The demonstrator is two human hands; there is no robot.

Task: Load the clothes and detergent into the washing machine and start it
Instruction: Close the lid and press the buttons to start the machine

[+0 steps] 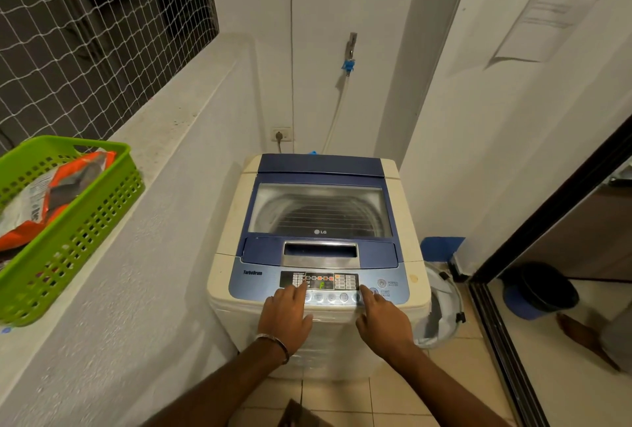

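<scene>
Left hand (286,315), a thin bracelet (273,344) at its wrist, lies flat on the front edge of the washing machine (318,255), fingers loosely spread and holding nothing, its forefinger reaching up to the left end of the control panel (319,281). Far off to the left, on the white ledge (164,139) under the netted window (95,37), a green plastic basket (78,221) holds an orange and white packet (51,194); its print is too blurred to read. The machine is a top loader, cream body with a blue top, and its lid (319,211) is shut. Through the clear window in the lid the ribbed drum shows, and I cannot tell what lies inside. "LG" is printed below that window, "TurboDrum" on the blue panel at left. A green digit glows on the display among small orange lights. Right hand (383,319) is mostly curled, holding nothing, forefinger stretched to the row of round buttons just beside the one marked "START PAUSE"; above that is "POWER". A hose (337,112) runs from a wall tap with a blue fitting (348,65) down behind the machine.
</scene>
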